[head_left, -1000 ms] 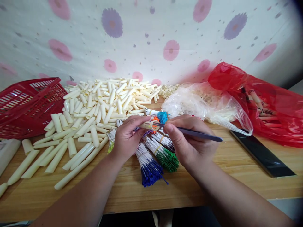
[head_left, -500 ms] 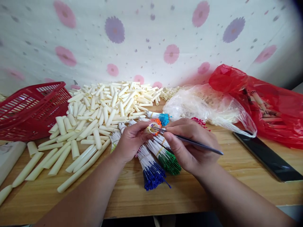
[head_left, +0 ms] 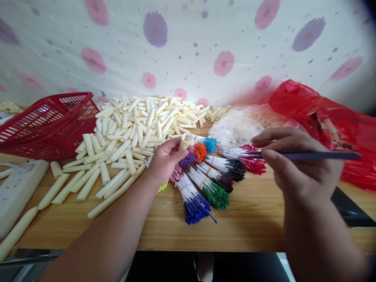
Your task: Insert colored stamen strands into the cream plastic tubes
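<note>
Between its thumb and fingers, my left hand [head_left: 166, 160] pinches a short cream-coloured tube [head_left: 185, 141] with bits of colour showing in its open end. My right hand [head_left: 299, 168], a little blurred, grips dark tweezers [head_left: 311, 156] whose tips point left, near the red-tipped bundle [head_left: 252, 158]. Under and between the hands, white-stemmed bundles with coloured tips fan out: blue [head_left: 196, 205], green [head_left: 216, 194], black [head_left: 235, 168], orange [head_left: 199, 152] and light blue [head_left: 210, 144], along with purple and pink ones.
Many cream tubes [head_left: 141, 121] lie heaped at the back left beside a red plastic basket [head_left: 53, 125]. A white power strip [head_left: 20, 192] is at the left edge. A clear plastic bag [head_left: 235, 125], a red bag [head_left: 308, 102] and a dark phone [head_left: 352, 207] are on the right.
My right hand has drawn the tweezers away from the tube to the right. My left hand still holds the tube, now tipped more upright. The view has shifted slightly.
</note>
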The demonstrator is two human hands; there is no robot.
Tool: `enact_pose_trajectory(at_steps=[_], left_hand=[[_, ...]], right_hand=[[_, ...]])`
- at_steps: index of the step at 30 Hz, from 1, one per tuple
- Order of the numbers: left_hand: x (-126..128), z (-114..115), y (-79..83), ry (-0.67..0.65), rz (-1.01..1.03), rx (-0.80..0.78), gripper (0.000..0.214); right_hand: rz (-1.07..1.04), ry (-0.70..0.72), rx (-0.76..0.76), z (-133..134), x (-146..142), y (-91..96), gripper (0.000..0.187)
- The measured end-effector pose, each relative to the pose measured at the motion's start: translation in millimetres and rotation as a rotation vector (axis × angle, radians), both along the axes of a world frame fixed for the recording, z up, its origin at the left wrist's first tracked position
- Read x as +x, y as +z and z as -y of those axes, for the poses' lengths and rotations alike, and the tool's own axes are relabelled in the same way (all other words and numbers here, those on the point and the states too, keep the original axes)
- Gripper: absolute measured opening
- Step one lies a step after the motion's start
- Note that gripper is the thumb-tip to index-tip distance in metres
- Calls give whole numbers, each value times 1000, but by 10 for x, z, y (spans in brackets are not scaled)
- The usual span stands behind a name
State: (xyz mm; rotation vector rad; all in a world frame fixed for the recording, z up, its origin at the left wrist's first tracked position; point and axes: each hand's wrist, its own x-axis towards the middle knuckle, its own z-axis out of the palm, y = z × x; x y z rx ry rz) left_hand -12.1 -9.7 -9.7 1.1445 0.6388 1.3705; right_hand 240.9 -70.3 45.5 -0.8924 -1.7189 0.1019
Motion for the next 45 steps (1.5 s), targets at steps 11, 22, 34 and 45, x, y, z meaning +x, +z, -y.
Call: enact_pose_trajectory(at_steps=[11,22,34,45], left_hand=[[-43,-43,108,18,133,5,34],[-63,12,109,-147,86,18,29],[-108,-53,103,-166,157,57,27],[-121,-99,126,9,212,-23,24]], right_hand=[[848,-103,-435,613,607,-805,20],[687,-59,-284,-257,-230,-229,22],[1024,-327,-520,-1019,-1013,-470,29],[1112,-338,-522,-1055,-1098,-357,27]])
